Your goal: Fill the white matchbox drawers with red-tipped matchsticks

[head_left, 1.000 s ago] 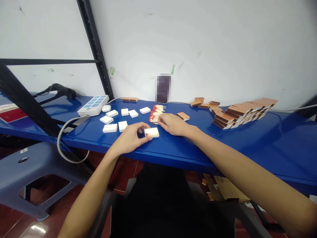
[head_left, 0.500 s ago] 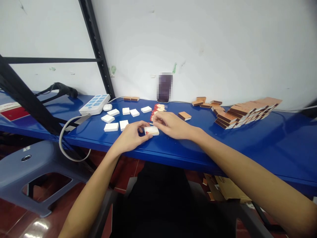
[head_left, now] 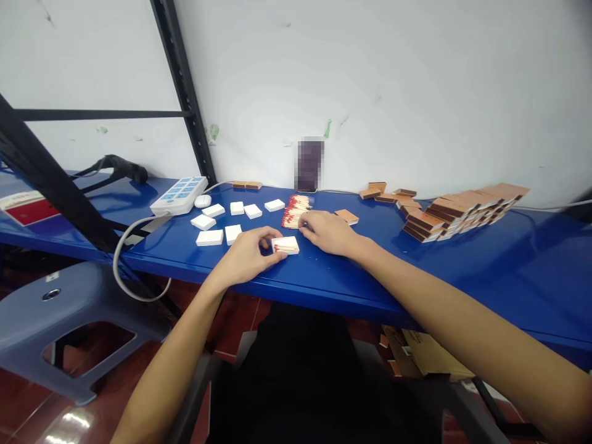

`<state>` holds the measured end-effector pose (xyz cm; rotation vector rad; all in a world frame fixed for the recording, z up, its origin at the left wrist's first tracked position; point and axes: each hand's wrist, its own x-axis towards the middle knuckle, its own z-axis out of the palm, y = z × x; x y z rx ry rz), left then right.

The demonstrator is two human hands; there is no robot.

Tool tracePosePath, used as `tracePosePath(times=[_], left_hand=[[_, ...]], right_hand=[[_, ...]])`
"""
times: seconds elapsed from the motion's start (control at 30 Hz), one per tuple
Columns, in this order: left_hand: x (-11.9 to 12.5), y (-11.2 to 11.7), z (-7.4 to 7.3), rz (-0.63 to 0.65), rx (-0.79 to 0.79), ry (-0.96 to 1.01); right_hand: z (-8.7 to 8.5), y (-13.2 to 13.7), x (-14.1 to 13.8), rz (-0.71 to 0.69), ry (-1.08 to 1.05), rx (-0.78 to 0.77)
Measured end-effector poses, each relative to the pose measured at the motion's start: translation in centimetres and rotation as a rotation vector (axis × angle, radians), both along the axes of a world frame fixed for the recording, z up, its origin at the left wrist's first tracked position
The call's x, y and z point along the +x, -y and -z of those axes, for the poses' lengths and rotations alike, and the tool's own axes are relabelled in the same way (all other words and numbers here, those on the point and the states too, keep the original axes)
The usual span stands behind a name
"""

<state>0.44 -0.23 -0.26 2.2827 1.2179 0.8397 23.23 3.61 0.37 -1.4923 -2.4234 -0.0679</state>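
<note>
Thumb and fingers of my left hand (head_left: 250,254) grip the sides of a small white matchbox tray (head_left: 290,240), with a few red-tipped matches lying inside it. Just beyond, a spread of loose matches (head_left: 296,211) lies on the blue table, red heads to the left. My right hand (head_left: 329,230) is at the right edge of this spread, fingers curled and fingertips close together by the match ends. What sits between those fingertips is hidden. Behind that hand lies an orange-brown matchbox (head_left: 346,216), partly covered by it.
Several white trays (head_left: 209,238) lie left of my hands. A white power strip (head_left: 179,195) and a white earbud case (head_left: 202,201) stand farther left. Matchboxes are stacked (head_left: 444,213) on the right. A phone (head_left: 309,165) leans on the wall, and a black shelf post (head_left: 185,92) rises at left.
My right hand has moved from above the tray to the right edge of the match spread. The tray's inside and its matches now show more fully; my left hand still holds it.
</note>
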Motion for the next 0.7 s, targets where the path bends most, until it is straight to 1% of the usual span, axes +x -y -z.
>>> tracePosePath(times=[0.13,0.27,0.43,0.7], left_hand=[[-0.04,-0.02,0.01,0.003,0.005,-0.001],[-0.03,0.00,-0.05,0.002,0.013,-0.010],[-0.02,0.10,-0.12,-0.001,0.013,-0.015],[-0.10,-0.09,0.03,-0.002,0.031,-0.021]], right_hand=[[0.24,-0.12,-0.20,0.013,-0.052,-0.037],[0.47,-0.33,-0.41,0.000,-0.097,-0.033],[0.57,-0.76,-0.69,0.015,-0.188,-0.025],[0.41,-0.82,-0.69,0.014,-0.208,-0.045]])
